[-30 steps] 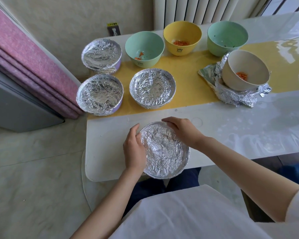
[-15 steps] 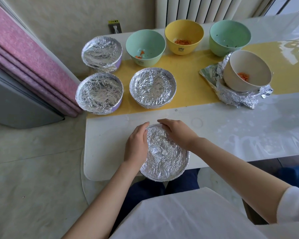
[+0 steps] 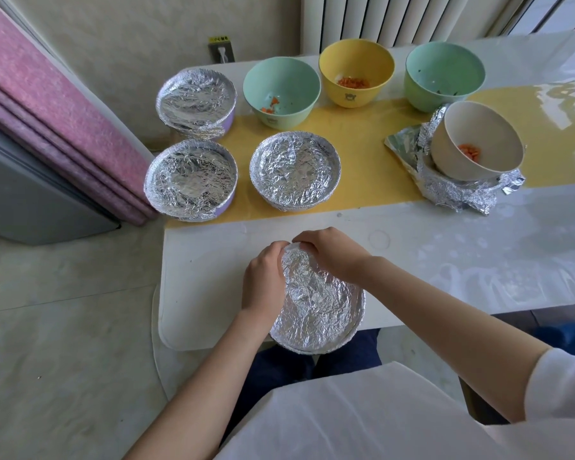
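Bowl (image 3: pixel 312 346), covered in foil (image 3: pixel 312 300): at near counter (image 3: pixel 206 260) edge, seemingly overhanging. Hands: left hand (image 3: pixel 263 280), right hand (image 3: pixel 332 257) curled, pinching foil at far rim. Risks: hard pull tears foil; downward press tips bowl off edge.

Round bowl wrapped in crinkled silver foil (image 3: pixel 316 305), tilted at the near table edge.
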`<state>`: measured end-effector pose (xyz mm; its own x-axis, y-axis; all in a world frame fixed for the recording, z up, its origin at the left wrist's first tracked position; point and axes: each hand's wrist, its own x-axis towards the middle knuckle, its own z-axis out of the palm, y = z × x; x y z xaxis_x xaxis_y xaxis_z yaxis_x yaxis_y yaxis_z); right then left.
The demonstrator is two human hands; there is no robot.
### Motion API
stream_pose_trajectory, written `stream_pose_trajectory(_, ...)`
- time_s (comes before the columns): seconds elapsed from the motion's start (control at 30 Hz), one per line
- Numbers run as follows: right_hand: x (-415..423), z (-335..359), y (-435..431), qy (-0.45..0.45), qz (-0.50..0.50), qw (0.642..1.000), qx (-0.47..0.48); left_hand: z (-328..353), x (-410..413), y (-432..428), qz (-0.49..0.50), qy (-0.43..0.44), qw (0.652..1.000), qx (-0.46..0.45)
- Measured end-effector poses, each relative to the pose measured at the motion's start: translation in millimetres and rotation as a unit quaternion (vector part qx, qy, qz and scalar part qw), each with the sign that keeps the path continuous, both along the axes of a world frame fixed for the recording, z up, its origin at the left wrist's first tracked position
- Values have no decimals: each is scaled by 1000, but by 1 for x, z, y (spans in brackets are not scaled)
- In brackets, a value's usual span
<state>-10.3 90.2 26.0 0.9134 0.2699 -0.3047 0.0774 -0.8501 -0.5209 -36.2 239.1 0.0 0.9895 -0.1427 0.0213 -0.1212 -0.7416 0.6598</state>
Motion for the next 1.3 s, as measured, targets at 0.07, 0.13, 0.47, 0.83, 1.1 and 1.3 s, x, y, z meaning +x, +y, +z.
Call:
stream_pose_trajectory(0.07, -1, -1, 3, -15, -8, 1000, -1, 1, 0, 0, 1, 2, 1000, 0)
stream_pose_trajectory(0.13, -1, -1, 5, -18, 0, 1000, -23, 1, 1, -1, 6, 7, 1000, 5)
stream_pose_trajectory(0.47, 5, -5, 12, -26, 43, 995, -84, 2, -2, -1, 12, -2, 1000, 27)
stream_pose_trajectory(0.83, -19, -5, -22, -63, -60, 996, 34, 7, -22, 1, 18, 18, 999, 37)
stream_pose_trajectory(1.1, -16, -12, -25, -36, -58, 998, -1, 4, -21, -5, 55, 60, 995, -65)
stream_pose_trajectory(1.3, -6, -2, -11, -44, -3, 999, 19, -1, -20, -9, 96, 52, 992, -68)
